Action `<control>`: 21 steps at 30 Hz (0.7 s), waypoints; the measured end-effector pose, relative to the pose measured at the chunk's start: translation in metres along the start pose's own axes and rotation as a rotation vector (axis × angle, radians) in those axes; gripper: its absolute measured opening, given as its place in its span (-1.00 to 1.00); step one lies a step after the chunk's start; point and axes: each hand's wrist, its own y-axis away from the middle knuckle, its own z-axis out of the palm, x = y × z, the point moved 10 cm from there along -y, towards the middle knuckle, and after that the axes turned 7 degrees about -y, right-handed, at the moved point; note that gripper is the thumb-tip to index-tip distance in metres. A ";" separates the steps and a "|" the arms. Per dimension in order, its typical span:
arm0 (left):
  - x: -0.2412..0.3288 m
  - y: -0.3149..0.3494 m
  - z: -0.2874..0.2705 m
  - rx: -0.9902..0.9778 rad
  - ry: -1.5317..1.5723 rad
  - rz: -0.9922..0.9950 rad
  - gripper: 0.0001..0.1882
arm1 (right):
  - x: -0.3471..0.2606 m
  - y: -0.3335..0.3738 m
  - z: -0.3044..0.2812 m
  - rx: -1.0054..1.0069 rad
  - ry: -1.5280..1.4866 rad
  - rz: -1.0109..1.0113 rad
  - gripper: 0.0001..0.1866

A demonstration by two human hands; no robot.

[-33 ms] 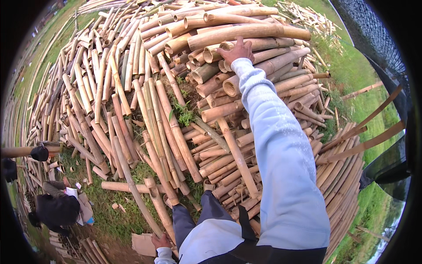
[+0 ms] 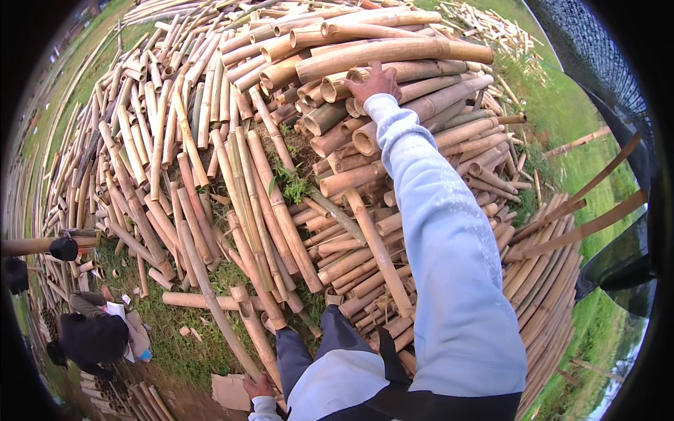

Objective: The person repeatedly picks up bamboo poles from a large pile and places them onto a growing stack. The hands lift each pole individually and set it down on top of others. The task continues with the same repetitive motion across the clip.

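Two hands are apart among cut bamboo. The right hand, fingers spread, rests over a bamboo piece near the top of the stack, probably for purchase on its rounded wall. The left hand is at the near end of a long, slanting pole; whether it grips cannot be told. Stacked pieces lie roughly parallel, likely to limit rolling.

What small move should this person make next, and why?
Perhaps firm up the right hand on the tan, round, hollow bamboo tubes: it touches their stacked ends with the arm outstretched, while the left hand is low, at the near end of a long, slender, greyish-tan bamboo pole.
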 end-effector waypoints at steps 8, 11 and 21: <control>0.000 -0.001 0.013 0.068 0.091 0.020 -0.84 | 0.018 -0.033 0.015 -0.094 0.037 0.063 -0.31; -0.002 -0.008 0.013 0.066 0.099 -0.023 -0.82 | 0.008 -0.038 0.007 -0.090 0.094 0.000 -0.35; -0.008 -0.033 0.004 0.025 0.018 0.064 -0.80 | 0.138 0.021 -0.131 -0.027 0.144 -0.089 -0.30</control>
